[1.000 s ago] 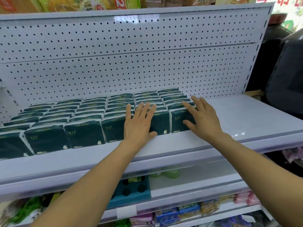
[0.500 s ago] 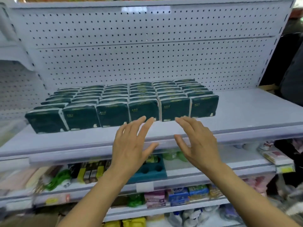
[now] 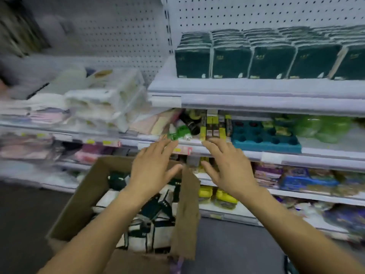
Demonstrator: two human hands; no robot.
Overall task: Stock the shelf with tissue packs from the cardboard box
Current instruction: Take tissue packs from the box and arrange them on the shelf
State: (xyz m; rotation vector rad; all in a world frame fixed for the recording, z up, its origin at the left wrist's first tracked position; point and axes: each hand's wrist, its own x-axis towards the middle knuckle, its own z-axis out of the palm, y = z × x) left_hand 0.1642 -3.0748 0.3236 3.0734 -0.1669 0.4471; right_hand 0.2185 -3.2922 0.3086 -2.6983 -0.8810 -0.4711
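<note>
Rows of dark green tissue packs [image 3: 272,56] stand on the white shelf [image 3: 256,89] at the upper right. An open cardboard box [image 3: 79,202] sits on the floor below, with more green and white tissue packs [image 3: 154,212] lying loose inside. My left hand [image 3: 152,167] hovers over the box with fingers spread and holds nothing. My right hand [image 3: 229,167] hangs empty beside it, above the box's upright right flap [image 3: 185,210], fingers straight. The picture is blurred by motion.
Lower shelves behind my hands hold a teal tray [image 3: 266,139], yellow and black packets [image 3: 214,125] and green items [image 3: 178,133]. White bagged goods [image 3: 106,99] pile on the left shelf. Dark floor [image 3: 227,250] lies right of the box.
Both hands left the packs on the shelf and dropped down to the box. The view swung down and left, bringing the box into sight.
</note>
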